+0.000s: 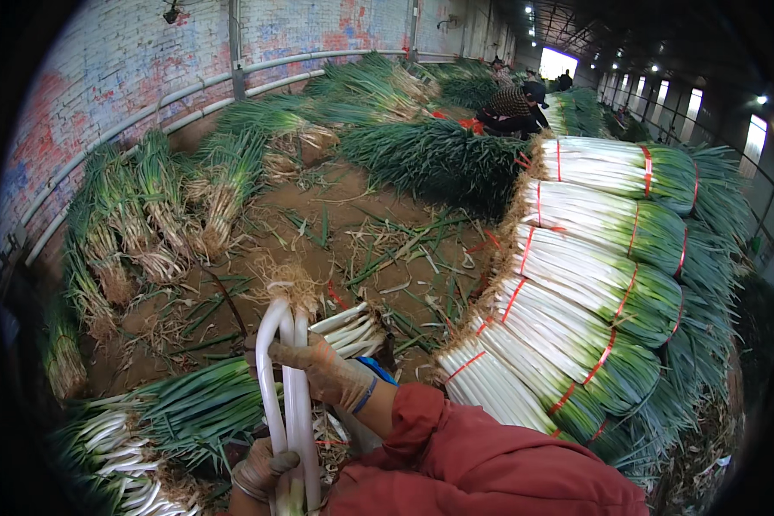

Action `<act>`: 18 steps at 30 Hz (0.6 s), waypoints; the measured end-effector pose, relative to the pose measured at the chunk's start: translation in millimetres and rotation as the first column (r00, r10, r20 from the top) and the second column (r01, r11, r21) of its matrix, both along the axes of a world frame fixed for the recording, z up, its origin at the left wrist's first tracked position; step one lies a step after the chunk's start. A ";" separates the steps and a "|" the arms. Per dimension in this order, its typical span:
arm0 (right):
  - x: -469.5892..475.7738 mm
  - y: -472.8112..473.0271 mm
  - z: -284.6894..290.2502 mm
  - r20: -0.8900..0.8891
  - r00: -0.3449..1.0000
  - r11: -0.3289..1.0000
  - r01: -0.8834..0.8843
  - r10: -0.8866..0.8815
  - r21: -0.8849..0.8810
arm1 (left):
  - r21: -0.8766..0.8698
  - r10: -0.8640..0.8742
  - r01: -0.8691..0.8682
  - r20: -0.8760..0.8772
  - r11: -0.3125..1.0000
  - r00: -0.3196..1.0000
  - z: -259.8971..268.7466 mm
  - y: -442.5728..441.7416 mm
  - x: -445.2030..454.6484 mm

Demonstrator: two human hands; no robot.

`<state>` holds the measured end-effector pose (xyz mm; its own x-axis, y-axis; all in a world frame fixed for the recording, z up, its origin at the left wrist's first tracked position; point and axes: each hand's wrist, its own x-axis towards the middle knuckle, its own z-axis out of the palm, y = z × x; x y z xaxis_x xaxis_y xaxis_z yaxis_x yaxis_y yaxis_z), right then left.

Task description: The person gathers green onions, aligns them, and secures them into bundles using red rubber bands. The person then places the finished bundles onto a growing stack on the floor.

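Note:
A few large green onions stand upright before me, white stalks bare and shiny, tangled roots at the top. The leftmost stalk bends near its roots. My right hand, in a soiled work glove, is closed around the upper stalks. Lower down, my gloved left hand grips the same stalks; their green ends run out of view at the bottom. Just behind my right hand lie several more white onion stalks with trimmed-looking, rooty ends. A pile of green onion leaves lies left of the held stalks.
Tied bundles of peeled green onions are stacked in a curved row at right, bound with red tape. Unpeeled onions lean at left near wall pipes. Leaf scraps litter the dirt floor. A person crouches beyond the bundles.

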<state>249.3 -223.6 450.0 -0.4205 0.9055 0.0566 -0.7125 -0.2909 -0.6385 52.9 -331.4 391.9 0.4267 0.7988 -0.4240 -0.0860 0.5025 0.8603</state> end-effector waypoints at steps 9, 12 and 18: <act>-10.3 36.9 -31.7 0.047 0.961 0.957 0.277 -0.274 -0.085 | 0.601 0.349 -0.020 -0.436 0.799 0.829 4.8 10.2 -6.8; -16.4 51.3 -40.1 -0.026 0.988 0.989 0.149 -0.149 -0.023 | 0.437 0.366 -0.112 -0.559 0.893 0.744 28.3 10.4 6.2; -28.7 53.9 -45.6 0.094 0.996 0.989 0.007 0.007 -0.148 | 0.328 0.107 0.065 -0.481 0.942 0.870 -23.8 8.3 -7.1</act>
<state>220.6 -169.7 404.4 -0.4176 0.9010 -0.1174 -0.6515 -0.3870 -0.6525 45.7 -323.1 368.1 0.2160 0.9329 -0.2882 0.3786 0.1920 0.9054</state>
